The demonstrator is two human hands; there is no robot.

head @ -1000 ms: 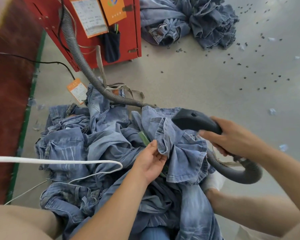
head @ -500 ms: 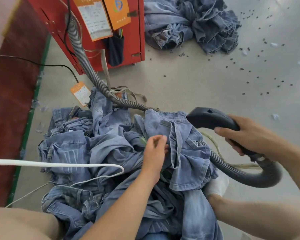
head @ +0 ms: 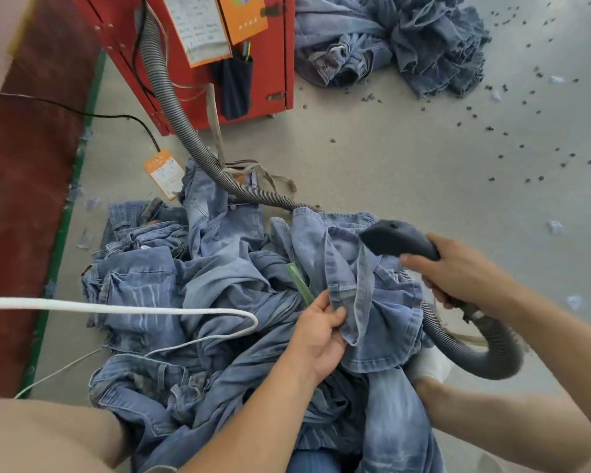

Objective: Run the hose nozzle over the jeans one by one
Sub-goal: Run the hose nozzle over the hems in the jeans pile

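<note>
The right hand [head: 458, 271] has its fingers curled round the dark grey plastic hose nozzle [head: 398, 238], whose mouth sits against the top fold of the pale blue denim jeans [head: 372, 302] at centre frame. The left hand [head: 321, 332] pinches a hem of that same pair between thumb and fingers. The grey ribbed hose [head: 171, 97] runs to the red metal cabinet [head: 273, 56] at upper centre. Judged in progress: a heap of crumpled blue jeans [head: 140, 288] at left centre looks untreated; whether the darker denim pile [head: 423, 39] at upper right is finished cannot be told.
</note>
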